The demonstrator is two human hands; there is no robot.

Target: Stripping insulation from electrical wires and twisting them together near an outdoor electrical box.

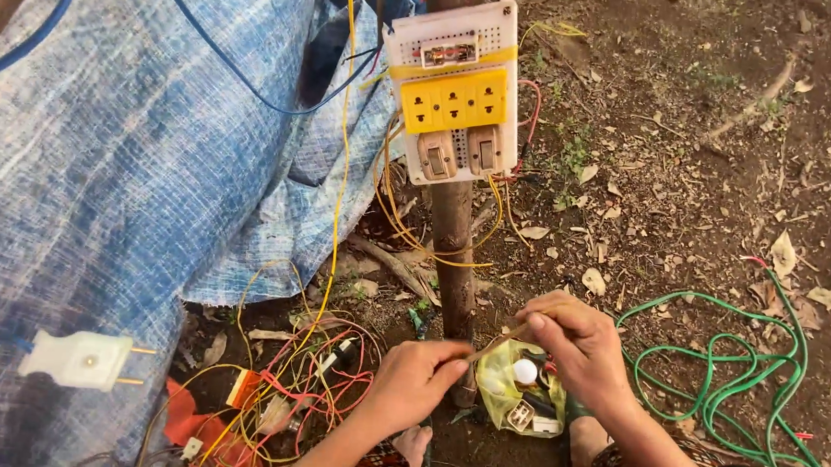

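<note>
Bare dirt ground [686, 212] strewn with dry leaves, beside a blue tarp [121, 167]. Both hands, left hand [413, 380] and right hand [577, 341], pinch a thin wire [497, 342] between them, below a switchboard [457, 90] on a wooden post [453, 255].

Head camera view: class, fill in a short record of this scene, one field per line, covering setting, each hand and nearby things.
Setting: bare soil with dry leaves, blue tarp at left
Left hand: pinches one end of a thin stick
Right hand: holds the stick's other end
Post: carries a white board with yellow sockets
Below hands: yellow bag of small parts
Nearby: white plug, green cable, tangled red and yellow wires
</note>
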